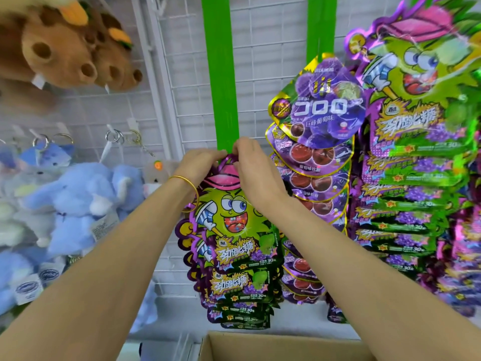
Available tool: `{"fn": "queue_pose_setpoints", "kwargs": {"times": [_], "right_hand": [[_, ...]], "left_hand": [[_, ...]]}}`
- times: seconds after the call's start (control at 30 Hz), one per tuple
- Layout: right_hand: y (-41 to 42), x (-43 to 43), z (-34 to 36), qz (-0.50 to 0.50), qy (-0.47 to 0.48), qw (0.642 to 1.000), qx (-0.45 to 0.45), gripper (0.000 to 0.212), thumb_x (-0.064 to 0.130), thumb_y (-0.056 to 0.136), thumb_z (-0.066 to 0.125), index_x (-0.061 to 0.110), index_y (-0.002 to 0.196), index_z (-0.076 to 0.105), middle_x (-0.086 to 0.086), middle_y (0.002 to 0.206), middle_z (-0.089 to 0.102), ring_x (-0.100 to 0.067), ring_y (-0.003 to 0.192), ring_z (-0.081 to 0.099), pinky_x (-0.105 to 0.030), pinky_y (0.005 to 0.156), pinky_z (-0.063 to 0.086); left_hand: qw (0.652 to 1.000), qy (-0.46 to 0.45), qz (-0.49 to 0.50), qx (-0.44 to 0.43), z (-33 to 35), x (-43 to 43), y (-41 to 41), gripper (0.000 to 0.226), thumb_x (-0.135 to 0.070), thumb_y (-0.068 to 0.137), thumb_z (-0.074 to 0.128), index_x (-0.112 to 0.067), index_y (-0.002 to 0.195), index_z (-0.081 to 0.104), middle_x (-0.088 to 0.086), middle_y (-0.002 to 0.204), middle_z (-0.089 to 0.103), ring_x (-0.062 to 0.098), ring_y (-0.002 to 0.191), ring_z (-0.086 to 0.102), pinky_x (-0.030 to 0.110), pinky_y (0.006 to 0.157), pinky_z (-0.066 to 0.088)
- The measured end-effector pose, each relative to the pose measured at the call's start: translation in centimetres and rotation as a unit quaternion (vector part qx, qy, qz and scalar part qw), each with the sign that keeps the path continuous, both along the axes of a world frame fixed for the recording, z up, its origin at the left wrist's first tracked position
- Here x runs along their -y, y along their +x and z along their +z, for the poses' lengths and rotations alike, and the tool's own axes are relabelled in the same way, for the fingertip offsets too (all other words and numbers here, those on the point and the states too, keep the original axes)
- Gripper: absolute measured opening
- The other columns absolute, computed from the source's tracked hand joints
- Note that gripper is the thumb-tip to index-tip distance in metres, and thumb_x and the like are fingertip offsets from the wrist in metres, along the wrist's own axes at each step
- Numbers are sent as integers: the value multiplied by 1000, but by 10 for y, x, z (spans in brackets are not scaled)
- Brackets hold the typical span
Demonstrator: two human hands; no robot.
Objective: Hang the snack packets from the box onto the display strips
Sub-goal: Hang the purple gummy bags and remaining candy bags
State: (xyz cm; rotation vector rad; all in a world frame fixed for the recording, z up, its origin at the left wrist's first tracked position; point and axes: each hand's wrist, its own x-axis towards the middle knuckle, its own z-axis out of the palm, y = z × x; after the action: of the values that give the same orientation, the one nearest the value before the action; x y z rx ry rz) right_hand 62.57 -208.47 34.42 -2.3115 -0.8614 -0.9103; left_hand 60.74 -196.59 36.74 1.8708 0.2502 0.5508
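Observation:
A green-and-purple snack packet (234, 222) with a cartoon face hangs against the left green display strip (221, 82). Both hands pinch its top edge right at the strip. My left hand (200, 165), with a gold bangle on the wrist, grips the top from the left. My right hand (253, 169) grips it from the right and covers part of the pink cap print. Several more packets of the same kind (236, 287) hang in a column under it. The open cardboard box (260, 345) sits at the bottom edge; its inside is hidden.
A second green strip (321, 24) carries purple grape gummy packets (320, 113). A dense column of the green-purple packets (413, 152) fills the right. Brown plush toys (65, 45) and blue plush keychains (73, 204) hang on the white wire grid (263, 48) at left.

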Motion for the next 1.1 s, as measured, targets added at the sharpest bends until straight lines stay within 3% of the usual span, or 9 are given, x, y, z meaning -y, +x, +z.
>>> {"fn": "queue_pose_setpoints", "kwargs": {"times": [0.1,0.27,0.4,0.5,0.63,0.73,0.83,0.97,1.1], "right_hand": [[1,0,-10,6,4,1000,-24,21,-5,90,44,7,107,43,-14,109,52,-35,95,53,-42,70,42],[4,2,-22,9,-7,999,-47,16,2,92,44,6,108,44,-14,109,54,-35,96,55,-41,74,42],[6,4,-33,20,-7,1000,-21,20,6,89,53,5,108,48,-14,108,55,-35,97,53,-45,78,44],[0,15,-47,-26,8,995,98,28,0,74,66,6,99,56,-12,94,59,-34,87,57,-38,76,45],[-29,53,-91,32,123,986,110,26,-2,77,56,3,103,57,-13,104,59,-26,98,49,-31,87,39],[-50,79,-164,63,126,990,-24,21,3,85,49,9,104,54,-6,102,57,-17,93,51,-26,76,42],[-59,103,-263,45,46,973,-224,21,5,87,50,11,106,53,-6,103,57,-16,90,54,-29,71,42],[-62,131,-380,-43,-72,857,-509,32,14,89,55,7,120,50,-12,116,56,-28,108,56,-37,92,44],[-76,133,-441,-37,-125,766,-629,53,21,88,60,10,136,39,-14,132,51,-28,123,49,-30,96,39]], "left_hand": [[999,37,20,-11,-3,1,-3,36,-35,84,61,-11,58,53,1,58,50,13,56,44,25,55,33],[996,89,3,17,-16,-3,-8,34,-37,92,49,-16,65,55,-3,66,52,5,63,45,15,61,36],[989,120,-2,81,-33,-3,-12,25,-15,93,47,-7,114,57,1,91,59,9,81,53,4,67,40],[971,171,50,161,-56,-7,-24,38,-7,85,48,-10,123,50,-1,110,56,11,103,51,19,93,41],[948,204,77,233,-120,6,-60,39,-7,76,49,-16,114,53,-6,107,53,18,103,52,29,91,41],[976,171,-13,137,-189,27,-90,36,-11,78,46,-24,110,53,-8,104,53,7,98,51,11,83,39],[978,177,-105,-14,-243,40,-103,34,-2,83,50,-27,106,53,-8,104,52,7,100,52,6,79,41],[965,180,-140,-129,-263,48,-95,28,5,84,52,-8,107,60,0,106,52,13,90,54,24,78,44],[955,180,-144,-185,-271,43,-88,24,1,87,50,-5,109,59,-1,104,51,16,91,54,20,80,40]]}}
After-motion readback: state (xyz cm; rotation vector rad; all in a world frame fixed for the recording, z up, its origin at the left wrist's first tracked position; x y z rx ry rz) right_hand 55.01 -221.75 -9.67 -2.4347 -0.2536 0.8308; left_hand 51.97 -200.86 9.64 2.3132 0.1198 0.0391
